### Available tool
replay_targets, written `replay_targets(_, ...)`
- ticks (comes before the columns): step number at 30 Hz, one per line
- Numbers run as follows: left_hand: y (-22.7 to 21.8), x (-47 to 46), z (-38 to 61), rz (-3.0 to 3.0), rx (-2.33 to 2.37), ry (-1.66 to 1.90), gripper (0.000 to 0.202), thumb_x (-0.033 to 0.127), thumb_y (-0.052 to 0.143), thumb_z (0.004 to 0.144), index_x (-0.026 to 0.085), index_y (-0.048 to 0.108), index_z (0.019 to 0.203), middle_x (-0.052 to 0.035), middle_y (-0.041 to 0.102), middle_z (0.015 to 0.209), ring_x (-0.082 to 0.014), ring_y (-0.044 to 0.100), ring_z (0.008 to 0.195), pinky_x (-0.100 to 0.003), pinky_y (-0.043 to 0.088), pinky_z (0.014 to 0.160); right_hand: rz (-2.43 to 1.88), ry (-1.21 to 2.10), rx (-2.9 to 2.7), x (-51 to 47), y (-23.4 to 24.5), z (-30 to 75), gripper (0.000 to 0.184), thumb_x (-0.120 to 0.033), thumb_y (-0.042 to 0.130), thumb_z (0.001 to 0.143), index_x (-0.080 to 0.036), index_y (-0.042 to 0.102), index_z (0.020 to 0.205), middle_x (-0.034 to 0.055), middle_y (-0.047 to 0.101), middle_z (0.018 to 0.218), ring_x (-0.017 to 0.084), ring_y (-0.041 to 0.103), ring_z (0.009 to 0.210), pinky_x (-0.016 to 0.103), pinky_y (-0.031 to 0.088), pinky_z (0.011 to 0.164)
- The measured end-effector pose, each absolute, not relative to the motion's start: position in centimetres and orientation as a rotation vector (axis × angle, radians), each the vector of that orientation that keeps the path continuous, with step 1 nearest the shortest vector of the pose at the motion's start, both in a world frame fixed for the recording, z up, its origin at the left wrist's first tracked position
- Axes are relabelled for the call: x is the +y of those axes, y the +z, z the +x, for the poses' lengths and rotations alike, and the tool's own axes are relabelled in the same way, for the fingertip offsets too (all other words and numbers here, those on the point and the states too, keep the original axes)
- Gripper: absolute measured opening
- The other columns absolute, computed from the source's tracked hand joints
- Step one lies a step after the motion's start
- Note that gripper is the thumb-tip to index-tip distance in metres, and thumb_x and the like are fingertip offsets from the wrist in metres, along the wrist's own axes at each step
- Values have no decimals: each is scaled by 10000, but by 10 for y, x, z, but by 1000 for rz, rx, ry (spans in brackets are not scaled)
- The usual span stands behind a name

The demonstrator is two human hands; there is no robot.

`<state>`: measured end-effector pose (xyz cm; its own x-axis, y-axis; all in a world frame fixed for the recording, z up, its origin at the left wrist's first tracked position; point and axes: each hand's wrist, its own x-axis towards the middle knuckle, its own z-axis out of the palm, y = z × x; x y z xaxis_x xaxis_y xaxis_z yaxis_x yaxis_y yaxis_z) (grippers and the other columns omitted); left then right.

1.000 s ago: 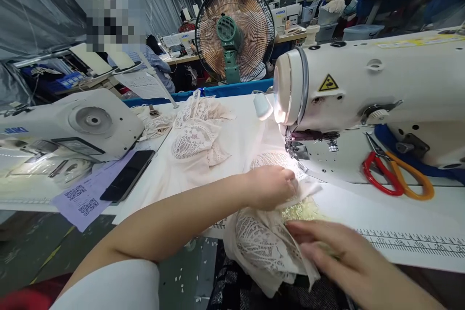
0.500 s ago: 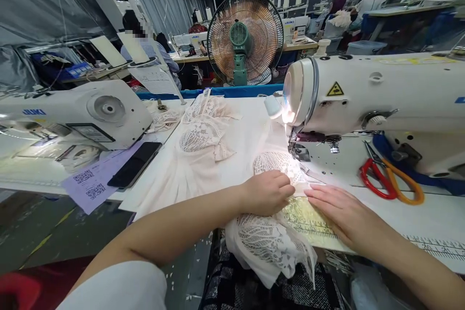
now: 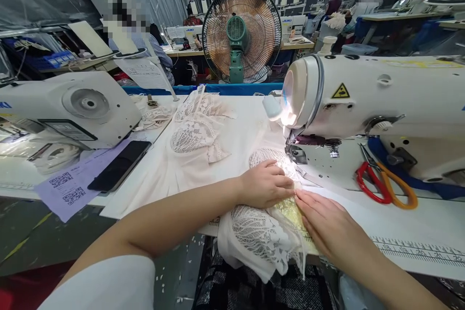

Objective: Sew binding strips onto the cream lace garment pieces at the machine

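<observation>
A pale lace garment (image 3: 259, 240) lies under the sewing machine's needle area (image 3: 289, 147) and drapes over the table's front edge towards my lap. My left hand (image 3: 267, 185) rests on it with its fingers curled together on the cloth, just in front of the presser foot. Beside it, my right hand (image 3: 323, 218) has its fingers pressed together, their tips at the garment's edge, close to the left fingertips. Part of the gripped cloth is hidden beneath the fingers. Yellow tape (image 3: 292, 213) with a ruler strip covers the table between the hands.
Red-and-orange scissors (image 3: 385, 186) lie right of the needle. Another pale lace piece (image 3: 194, 135) is spread to the left. Further left are a black phone (image 3: 119, 165), a purple paper (image 3: 67, 191) and a second machine (image 3: 87, 106). A large fan (image 3: 241, 34) stands behind the table.
My right hand has moved in closer to the left one. My left fingers have shifted from a raised pinch to lying flatter on the lace. The view has swung slightly.
</observation>
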<state>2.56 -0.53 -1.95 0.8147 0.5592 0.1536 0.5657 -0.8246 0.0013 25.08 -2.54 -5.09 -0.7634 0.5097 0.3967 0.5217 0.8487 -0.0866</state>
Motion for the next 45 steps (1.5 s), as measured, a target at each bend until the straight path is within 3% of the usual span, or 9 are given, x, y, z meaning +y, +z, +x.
replay_targets(5, -23, 10, 20, -2940, -814, -262, 314, 209, 368, 909, 255, 635, 1067, 3, 622, 1174, -195, 494, 1092, -441, 243, 1043, -825, -86, -2607, -20, -50, 240, 346, -184, 360, 887, -124, 614, 1115, 131, 637, 1167, 254, 575, 1095, 441, 511, 865)
replay_targets(12, -22, 25, 14, -2940, -802, -239, 306, 205, 410, 894, 269, 627, 1101, -31, 635, 1133, -196, 492, 1110, -463, 241, 1062, -951, -25, -2602, -11, -47, 227, 368, -209, 345, 884, -138, 621, 1117, 134, 642, 1151, 267, 561, 1100, 447, 497, 867)
replay_targets(20, -18, 45, 7, -2958, -810, -147, 339, 197, 341, 932, 253, 641, 1079, -13, 635, 1150, -205, 467, 1147, -480, 187, 1087, -956, -204, -2591, -3, -49, 214, 400, -195, 323, 877, -82, 628, 1109, 158, 610, 1203, 294, 541, 1132, 457, 519, 833)
replay_targets(24, -17, 54, 5, -2955, -831, -117, 315, 187, 380, 921, 268, 652, 1058, -5, 639, 1146, -206, 466, 1160, -486, 181, 1093, -921, -285, -2597, -3, -49, 212, 482, -58, 366, 702, -23, 610, 1116, 180, 593, 1220, 307, 535, 1139, 443, 526, 810)
replay_targets(28, -14, 61, 3, -2957, -869, -65, 305, 194, 390, 924, 269, 653, 1058, 4, 626, 1178, -209, 450, 1185, -503, 159, 1103, -935, -279, -2606, -4, -51, 214, 579, -46, 387, 573, -28, 611, 1106, 176, 579, 1241, 302, 507, 1170, 435, 506, 842)
replay_targets(36, -7, 70, 2, -2986, -876, -3, 282, 190, 429, 911, 252, 657, 1065, 4, 624, 1184, -219, 435, 1217, -507, 160, 1116, -967, -192, -2608, -4, -56, 214, 562, -65, 387, 620, -48, 583, 1147, 161, 549, 1283, 286, 456, 1219, 438, 465, 894)
replay_targets(45, -14, 86, -4, -2938, -836, -113, 251, 174, 476, 884, 258, 693, 979, 4, 660, 1114, -220, 466, 1200, -474, 193, 1106, -929, -283, -2592, -3, -49, 213, 446, -96, 352, 753, -47, 618, 1107, 140, 601, 1222, 280, 525, 1148, 411, 493, 845)
